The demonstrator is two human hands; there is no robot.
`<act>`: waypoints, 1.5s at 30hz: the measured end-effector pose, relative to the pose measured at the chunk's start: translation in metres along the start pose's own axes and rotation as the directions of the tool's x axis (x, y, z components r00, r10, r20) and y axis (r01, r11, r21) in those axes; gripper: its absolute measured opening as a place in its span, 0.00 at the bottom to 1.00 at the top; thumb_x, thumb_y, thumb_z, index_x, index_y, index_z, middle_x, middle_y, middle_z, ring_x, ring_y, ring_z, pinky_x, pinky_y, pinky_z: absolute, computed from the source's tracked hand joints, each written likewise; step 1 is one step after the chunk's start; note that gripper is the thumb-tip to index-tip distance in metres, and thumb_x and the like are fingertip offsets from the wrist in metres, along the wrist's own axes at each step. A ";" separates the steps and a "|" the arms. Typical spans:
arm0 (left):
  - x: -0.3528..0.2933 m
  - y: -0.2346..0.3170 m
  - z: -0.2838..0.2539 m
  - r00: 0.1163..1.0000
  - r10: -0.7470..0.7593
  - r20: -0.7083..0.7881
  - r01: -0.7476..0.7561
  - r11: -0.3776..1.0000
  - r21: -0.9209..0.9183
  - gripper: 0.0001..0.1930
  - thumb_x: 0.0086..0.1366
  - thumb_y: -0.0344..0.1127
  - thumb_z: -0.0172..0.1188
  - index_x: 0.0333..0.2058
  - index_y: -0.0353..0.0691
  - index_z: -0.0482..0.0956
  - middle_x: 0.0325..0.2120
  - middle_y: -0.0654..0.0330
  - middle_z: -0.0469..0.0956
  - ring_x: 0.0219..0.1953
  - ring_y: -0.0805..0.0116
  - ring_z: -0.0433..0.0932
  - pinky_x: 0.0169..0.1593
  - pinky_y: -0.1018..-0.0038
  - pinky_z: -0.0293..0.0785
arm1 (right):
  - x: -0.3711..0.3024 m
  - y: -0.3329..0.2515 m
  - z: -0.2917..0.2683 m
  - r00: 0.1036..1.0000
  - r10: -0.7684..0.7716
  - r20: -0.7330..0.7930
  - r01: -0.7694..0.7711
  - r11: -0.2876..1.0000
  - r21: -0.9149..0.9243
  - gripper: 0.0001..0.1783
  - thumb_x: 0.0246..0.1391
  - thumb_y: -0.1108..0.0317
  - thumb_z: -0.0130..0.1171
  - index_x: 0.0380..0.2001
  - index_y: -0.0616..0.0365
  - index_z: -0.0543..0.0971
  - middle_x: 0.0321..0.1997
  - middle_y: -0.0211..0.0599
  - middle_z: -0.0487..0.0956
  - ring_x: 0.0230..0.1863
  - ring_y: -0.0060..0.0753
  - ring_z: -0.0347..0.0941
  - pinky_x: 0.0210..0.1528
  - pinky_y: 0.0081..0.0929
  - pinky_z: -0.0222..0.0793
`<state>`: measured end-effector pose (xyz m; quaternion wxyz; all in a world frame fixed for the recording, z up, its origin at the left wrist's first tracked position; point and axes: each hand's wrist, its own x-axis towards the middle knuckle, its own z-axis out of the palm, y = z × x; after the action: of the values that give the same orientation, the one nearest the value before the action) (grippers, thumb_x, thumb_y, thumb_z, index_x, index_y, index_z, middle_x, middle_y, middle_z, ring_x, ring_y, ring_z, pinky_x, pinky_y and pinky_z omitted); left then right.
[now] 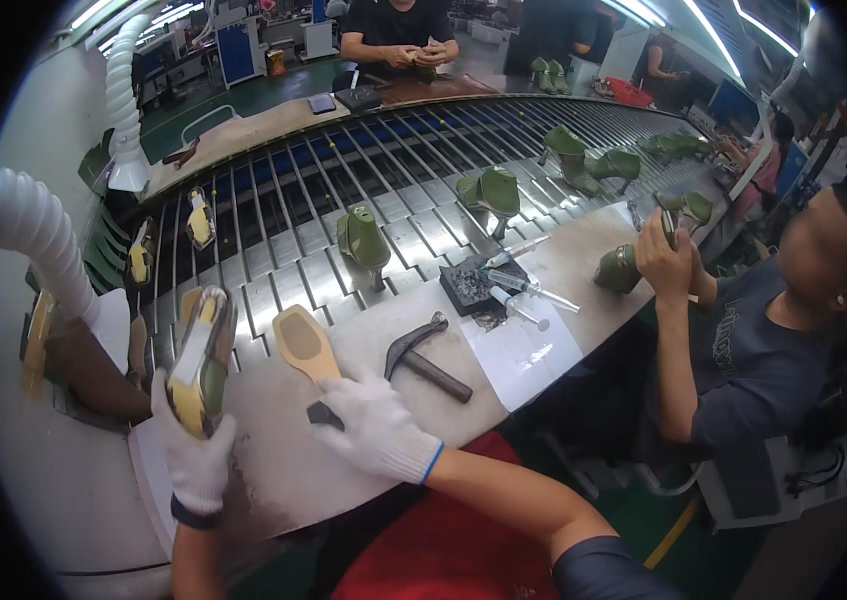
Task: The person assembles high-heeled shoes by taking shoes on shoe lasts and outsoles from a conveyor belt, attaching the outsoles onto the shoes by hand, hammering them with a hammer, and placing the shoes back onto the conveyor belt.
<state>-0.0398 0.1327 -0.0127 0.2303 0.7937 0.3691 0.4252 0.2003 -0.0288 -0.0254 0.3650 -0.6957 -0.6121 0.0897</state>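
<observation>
My left hand [197,455], in a white glove, is closed around a green shoe [212,360] tilted with its yellow and white underside showing. In front of me, my gloved right hand [374,420] bends over the narrow end of a tan shoe sole [304,345], its fingers wrapped on it. Below those fingers a dark block [326,415] sticks out; whether it is part of the sole I cannot tell. A hammer [429,365] with a dark handle lies on the worktop [394,405] to the right of the sole.
Green heeled shoes [364,238] stand along a metal roller conveyor [294,200]. Several syringes [534,290] lie by a black block [474,285] on white paper. White ducts [44,225] hang at left. A co-worker [744,330] sits at right handling a shoe; another person [402,45] works across the conveyor.
</observation>
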 end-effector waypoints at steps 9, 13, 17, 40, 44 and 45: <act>-0.117 0.001 -0.083 0.976 -0.121 0.179 0.130 0.991 -0.038 0.39 0.56 0.19 0.71 0.69 0.30 0.71 0.58 0.46 0.78 0.58 0.55 0.80 0.64 0.61 0.77 | -0.001 -0.027 0.009 0.960 0.239 -0.144 -0.098 0.771 0.630 0.22 0.68 0.53 0.69 0.49 0.64 0.84 0.44 0.43 0.88 0.47 0.34 0.87 0.50 0.33 0.82; -0.113 0.001 -0.095 0.918 -0.294 0.265 0.344 0.923 -0.169 0.25 0.59 0.20 0.70 0.57 0.30 0.78 0.45 0.54 0.84 0.49 0.63 0.84 0.58 0.67 0.79 | -0.004 -0.007 0.027 0.917 0.396 -0.053 -0.295 0.761 0.577 0.27 0.70 0.47 0.64 0.33 0.65 0.84 0.26 0.44 0.82 0.29 0.36 0.77 0.37 0.41 0.74; -0.094 0.042 -0.146 0.969 -0.231 0.090 0.246 0.943 -0.223 0.20 0.68 0.36 0.75 0.53 0.28 0.84 0.49 0.48 0.87 0.48 0.56 0.86 0.55 0.60 0.81 | -0.001 -0.014 0.050 0.949 0.276 -0.155 -0.183 0.878 0.442 0.27 0.68 0.49 0.64 0.31 0.67 0.79 0.25 0.46 0.79 0.30 0.42 0.78 0.38 0.45 0.73; 0.008 0.073 -0.029 0.989 -0.107 0.098 0.141 0.574 -0.807 0.20 0.79 0.33 0.61 0.63 0.29 0.77 0.57 0.40 0.84 0.59 0.52 0.85 0.63 0.57 0.85 | -0.135 -0.015 0.004 0.892 0.348 -0.289 -0.187 0.866 0.463 0.12 0.65 0.72 0.65 0.48 0.66 0.82 0.74 0.66 0.73 0.64 0.57 0.81 0.60 0.43 0.79; -0.003 0.074 -0.037 0.991 -0.116 0.068 0.117 0.493 -0.862 0.19 0.79 0.31 0.60 0.62 0.28 0.76 0.54 0.40 0.85 0.58 0.51 0.86 0.62 0.57 0.86 | -0.225 -0.040 -0.009 0.847 0.530 0.045 -0.093 0.065 0.994 0.28 0.73 0.63 0.58 0.70 0.63 0.70 0.78 0.64 0.68 0.64 0.51 0.82 0.57 0.37 0.81; -0.005 0.075 -0.039 0.990 -0.128 0.060 0.112 0.453 -0.884 0.18 0.78 0.29 0.61 0.60 0.26 0.77 0.53 0.42 0.87 0.56 0.55 0.88 0.60 0.60 0.87 | -0.236 -0.042 -0.006 0.769 0.621 0.151 -0.084 -0.136 0.987 0.32 0.75 0.59 0.57 0.74 0.62 0.66 0.78 0.65 0.68 0.62 0.49 0.83 0.56 0.35 0.82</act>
<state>-0.0454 0.0847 0.0564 0.6346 0.5280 0.1520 0.5435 0.1151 -0.2478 -0.0713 0.8085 -0.3709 -0.0565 0.4534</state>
